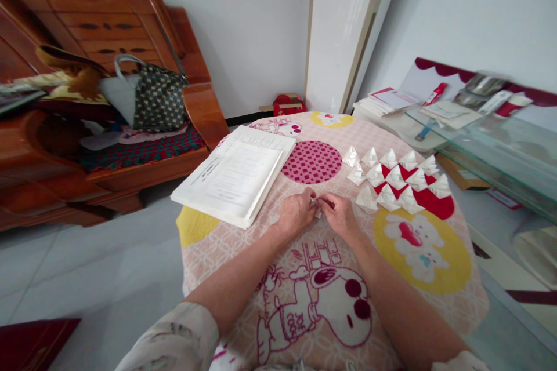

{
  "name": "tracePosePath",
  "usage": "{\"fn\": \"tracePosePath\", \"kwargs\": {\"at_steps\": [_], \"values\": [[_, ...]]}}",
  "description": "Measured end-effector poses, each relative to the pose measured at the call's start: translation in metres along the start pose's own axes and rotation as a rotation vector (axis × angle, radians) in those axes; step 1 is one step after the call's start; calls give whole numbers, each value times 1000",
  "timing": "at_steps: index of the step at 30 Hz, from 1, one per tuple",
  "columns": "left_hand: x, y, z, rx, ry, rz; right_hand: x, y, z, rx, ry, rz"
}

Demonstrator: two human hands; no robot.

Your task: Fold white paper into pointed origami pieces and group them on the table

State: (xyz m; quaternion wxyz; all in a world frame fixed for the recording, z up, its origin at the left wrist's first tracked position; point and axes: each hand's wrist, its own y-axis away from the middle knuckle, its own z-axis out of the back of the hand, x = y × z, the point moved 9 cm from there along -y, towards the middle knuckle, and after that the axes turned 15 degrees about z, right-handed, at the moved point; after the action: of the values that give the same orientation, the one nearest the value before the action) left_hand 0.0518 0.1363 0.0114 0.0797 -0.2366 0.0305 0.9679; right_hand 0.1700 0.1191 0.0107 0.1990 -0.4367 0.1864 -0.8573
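The left hand (298, 210) and right hand (337, 213) meet over the round table's patterned tablecloth (243, 249), fingertips pinched together on a small white paper piece (318, 214) (mostly hidden by the fingers, so its folds cannot be made out). That piece sits right at the fingertips, between the two hands.

Left of the fingers and slightly farther out lies a stack of printed sheets (235, 177). To their right, and reaching farther out, pointed folded-paper pieces (395, 175) stand in close rows, the nearest one just beside the right hand. Directly beyond the fingers is a pink checked oval (312, 161) on the cloth; on the near side, between the forearms, is a printed cartoon dog (339, 307) wearing dark round glasses.
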Motion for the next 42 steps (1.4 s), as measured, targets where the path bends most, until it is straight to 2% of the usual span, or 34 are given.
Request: {"fn": "tracePosePath", "kwargs": {"at_steps": [5,12,21,28,35,42], "values": [[-2,1,0,32,9,0,-2,-3,-6,27,0,-11],[-1,0,1,19,29,-8,-1,-5,-7,61,26,-11],[-2,2,2,-18,-29,1,-7,0,-2,46,-110,-62],[-1,4,1,-47,-33,10,-7,0,-3,58,-24,-27],[-5,7,4,-63,-63,1,-5,1,-4,56,-30,-6],[-6,9,6,-76,-82,58,-3,0,-5,59,-21,0]]}}
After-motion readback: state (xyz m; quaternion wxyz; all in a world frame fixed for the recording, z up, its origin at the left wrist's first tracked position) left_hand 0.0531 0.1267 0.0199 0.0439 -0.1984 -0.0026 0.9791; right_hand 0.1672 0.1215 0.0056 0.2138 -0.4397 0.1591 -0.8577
